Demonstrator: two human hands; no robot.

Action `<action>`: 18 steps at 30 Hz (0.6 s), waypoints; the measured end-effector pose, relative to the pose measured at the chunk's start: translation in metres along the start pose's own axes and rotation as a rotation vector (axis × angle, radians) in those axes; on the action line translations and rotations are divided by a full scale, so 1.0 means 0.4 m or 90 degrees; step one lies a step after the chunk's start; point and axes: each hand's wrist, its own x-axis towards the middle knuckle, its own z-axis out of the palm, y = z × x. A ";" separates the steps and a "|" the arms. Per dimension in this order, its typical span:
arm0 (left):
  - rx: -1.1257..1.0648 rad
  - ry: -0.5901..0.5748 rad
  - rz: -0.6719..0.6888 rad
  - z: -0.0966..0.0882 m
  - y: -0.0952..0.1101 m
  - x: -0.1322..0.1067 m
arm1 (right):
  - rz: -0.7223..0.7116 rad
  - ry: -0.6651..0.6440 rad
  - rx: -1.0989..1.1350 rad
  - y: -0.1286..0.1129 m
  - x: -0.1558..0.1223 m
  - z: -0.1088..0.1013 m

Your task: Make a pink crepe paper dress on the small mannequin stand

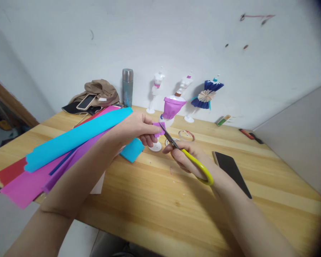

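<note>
My left hand (pixel 140 127) pinches a small purple paper piece (pixel 158 129) above the wooden table (pixel 160 192). My right hand (pixel 188 159) grips yellow-handled scissors (pixel 188 157), and their blades reach up to the purple piece. Just behind stands a white doll figure wearing a purple paper skirt (pixel 172 107). Under my left forearm lie long sheets of crepe paper: a blue one (pixel 77 137) on top, with pink, purple and red ones (pixel 29 182) below.
A dark phone (pixel 231 171) lies flat to the right of my right hand. At the back stand two more white figures (pixel 156 87), one with a dark blue fan skirt (pixel 207 94), a steel flask (pixel 127 87), a tape roll (pixel 186 135), and a brown bag with a phone (pixel 96 94).
</note>
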 end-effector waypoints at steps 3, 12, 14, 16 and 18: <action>-0.007 -0.008 0.013 -0.003 -0.003 0.001 | 0.002 -0.008 0.012 0.002 -0.001 -0.002; -0.013 -0.007 0.018 -0.004 -0.009 0.005 | 0.030 -0.006 0.033 0.011 -0.004 -0.002; -0.015 -0.010 0.017 -0.003 -0.007 0.005 | 0.025 0.002 0.030 0.012 -0.005 -0.001; -0.019 -0.009 0.014 -0.002 -0.005 0.004 | 0.021 0.006 0.030 0.014 -0.006 -0.001; -0.025 -0.008 0.011 0.000 -0.003 0.004 | 0.023 0.007 0.033 0.015 -0.006 -0.002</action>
